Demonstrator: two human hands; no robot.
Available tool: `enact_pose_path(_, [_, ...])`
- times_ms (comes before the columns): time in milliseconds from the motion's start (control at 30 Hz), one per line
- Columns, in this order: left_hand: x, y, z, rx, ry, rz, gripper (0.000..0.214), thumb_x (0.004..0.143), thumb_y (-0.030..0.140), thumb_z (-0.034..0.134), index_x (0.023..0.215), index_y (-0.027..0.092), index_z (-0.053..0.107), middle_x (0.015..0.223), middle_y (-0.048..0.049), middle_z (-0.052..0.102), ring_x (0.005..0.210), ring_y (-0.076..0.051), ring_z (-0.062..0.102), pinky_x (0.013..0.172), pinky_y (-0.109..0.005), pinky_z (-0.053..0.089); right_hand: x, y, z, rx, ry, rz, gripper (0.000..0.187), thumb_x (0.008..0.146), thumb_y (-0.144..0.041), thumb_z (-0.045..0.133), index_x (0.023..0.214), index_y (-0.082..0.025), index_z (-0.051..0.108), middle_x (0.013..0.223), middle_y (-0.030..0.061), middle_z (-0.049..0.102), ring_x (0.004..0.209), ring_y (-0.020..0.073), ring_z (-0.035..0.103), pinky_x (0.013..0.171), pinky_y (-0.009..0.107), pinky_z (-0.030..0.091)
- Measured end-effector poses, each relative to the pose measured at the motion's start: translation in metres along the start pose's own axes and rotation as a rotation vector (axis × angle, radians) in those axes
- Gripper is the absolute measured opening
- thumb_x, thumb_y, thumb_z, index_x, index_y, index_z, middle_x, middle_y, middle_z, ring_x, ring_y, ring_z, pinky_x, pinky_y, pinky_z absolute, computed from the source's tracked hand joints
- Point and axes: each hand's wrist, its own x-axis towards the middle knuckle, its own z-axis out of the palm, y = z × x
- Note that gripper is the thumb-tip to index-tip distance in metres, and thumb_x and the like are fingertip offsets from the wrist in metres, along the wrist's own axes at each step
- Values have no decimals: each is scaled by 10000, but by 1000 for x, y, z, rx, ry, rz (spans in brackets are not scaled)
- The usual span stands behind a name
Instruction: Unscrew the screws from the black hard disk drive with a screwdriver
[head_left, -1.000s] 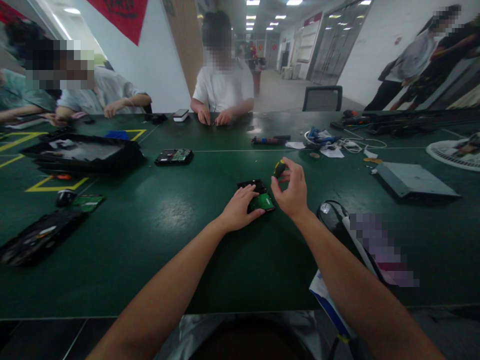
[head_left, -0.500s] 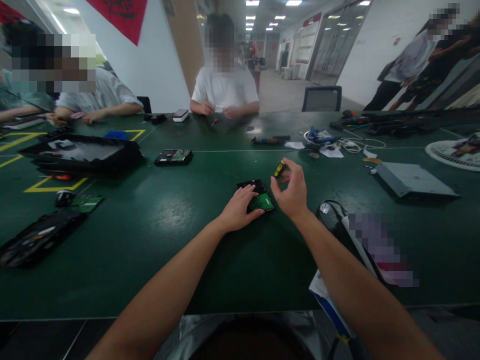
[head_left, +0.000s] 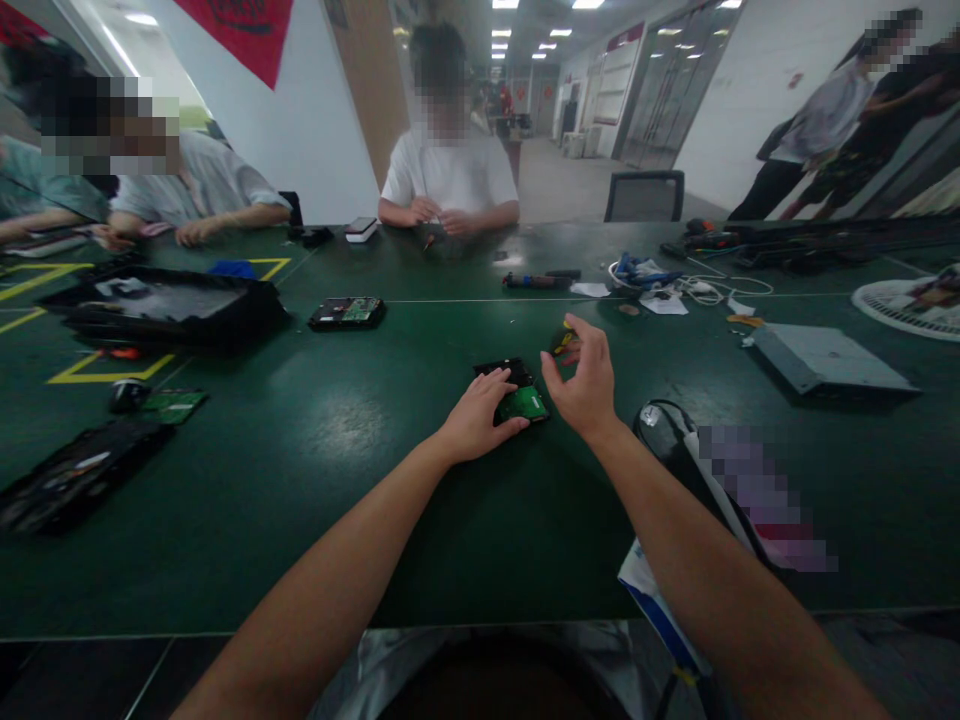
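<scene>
Item 1 – hard drive [head_left: 517, 392], black case, green circuit board uppermost. It lies flat on the desk [head_left: 337, 480], in the middle and just ahead of the person. The board is still seated on the case; the screws are too small to tell in or out, so the work looks under way, not finished.

Item 2 – left hand [head_left: 476, 420]. It rests on the drive's near left side, with the grip closed loosely over that edge, fingers on top, pinning the drive to the desk.

Item 3 – right hand [head_left: 586, 385]. It is raised just right of the drive, with the grip pinched by fingertips round a screwdriver [head_left: 562, 343] with a black and yellow handle. The tip is hidden, so contact with the board cannot be told.

Item 4 – surroundings:
- 1 second drive [head_left: 348, 313] sits farther up the desk, board side up.
- 1 loose green board [head_left: 176, 403] lies well to the left.
- 1 black tray [head_left: 161, 310] stands beyond that board.
- 1 grey box [head_left: 821, 360] is on the right.
- 1 co-worker in a white shirt [head_left: 450, 175] sits opposite, hands together at the desk edge.
</scene>
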Motion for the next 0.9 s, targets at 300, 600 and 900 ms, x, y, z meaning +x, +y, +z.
enact_pose_path(300, [0, -1, 1, -8, 11, 9, 606, 922, 527, 647, 1401, 169, 549, 1629, -165, 417, 1562, -321, 301, 1288, -555, 226, 0, -2, -2, -15, 7, 15, 604, 921, -266, 657, 1474, -282, 414, 1286, 117, 547, 865, 211, 618, 748, 433, 624])
enact_pose_path(600, [1, 0, 1, -11, 13, -2, 599, 920, 520, 649, 1384, 154, 552, 1629, -179, 411, 1564, -323, 293, 1294, -551, 205, 0, 0, 0, 17, 6, -20, 576, 975, -278, 577, 1516, -266, 381, 1334, 148, 531, 1024, 270, 629, 811, 481, 639])
enact_pose_path(900, [2, 4, 0, -48, 8, -28, 579, 914, 494, 659, 1362, 145, 546, 1626, -202, 403, 1564, -335, 288, 1294, -562, 188, -1, 3, 3, 54, -1, -28, 622, 976, -257, 557, 1557, -279, 336, 1389, 147, 503, 1116, 291, 624, 837, 498, 653])
